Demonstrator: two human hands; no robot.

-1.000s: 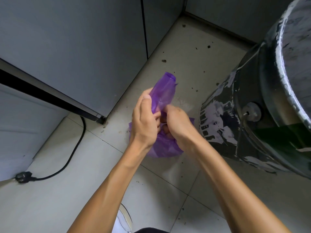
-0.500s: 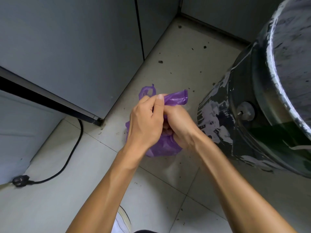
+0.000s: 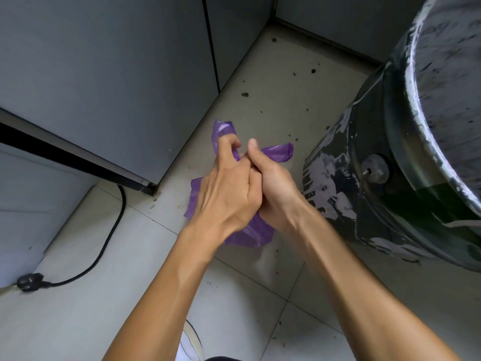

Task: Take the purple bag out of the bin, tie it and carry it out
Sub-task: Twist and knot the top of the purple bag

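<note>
Over the floor beside the bin (image 3: 406,162), my left hand (image 3: 226,194) and right hand (image 3: 273,186) gripped the purple bag (image 3: 250,235), fingers (image 3: 224,144) closed on two ends that had crossed since a second earlier, so I judged the knot half made.

No legible text, label or number anywhere — only paint smears on the bin (image 3: 390,178).
</note>
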